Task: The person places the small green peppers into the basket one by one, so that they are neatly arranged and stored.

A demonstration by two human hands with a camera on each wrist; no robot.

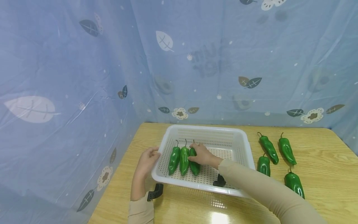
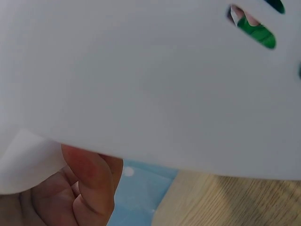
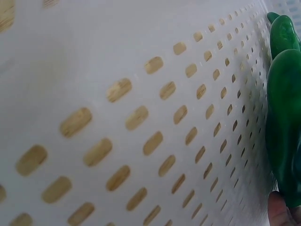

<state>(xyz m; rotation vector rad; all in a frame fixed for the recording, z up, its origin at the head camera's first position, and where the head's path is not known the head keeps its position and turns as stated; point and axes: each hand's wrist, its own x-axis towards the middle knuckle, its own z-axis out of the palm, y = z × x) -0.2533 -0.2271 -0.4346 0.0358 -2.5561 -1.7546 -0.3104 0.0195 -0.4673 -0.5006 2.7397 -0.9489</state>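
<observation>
Two sides of the spot, left and back, are covered by a shiny blue sheet (image 1: 75,62) with leaf and flower prints, and it comes right up to the wooden table (image 1: 114,202). Going left to right: left hand (image 1: 148,160) is at the left end of the white basket (image 1: 207,127), fingers bent, gripping the rim. Black wrist mount (image 1: 156,191) on that arm, sitting just off the basket's front edge. From the left wrist view you mostly get basket wall, which blocks nearly everything inside.

In the basket's left half there's one green pepper (image 1: 174,160), then a second pepper (image 1: 184,160) right next to it, then a third pepper (image 1: 195,168) with the right hand (image 1: 202,154) wrapped over it, thumb and fingers holding its sides. Stems all point at the back wall. Another black mount (image 1: 219,181) hangs under the right wrist, over the basket floor.

The beige right sleeve (image 1: 260,186) cuts across the front right corner, so you can't see that bit. Past it, four loose peppers (image 1: 287,151) lie on the table, the nearer two partly hidden by the sleeve
</observation>
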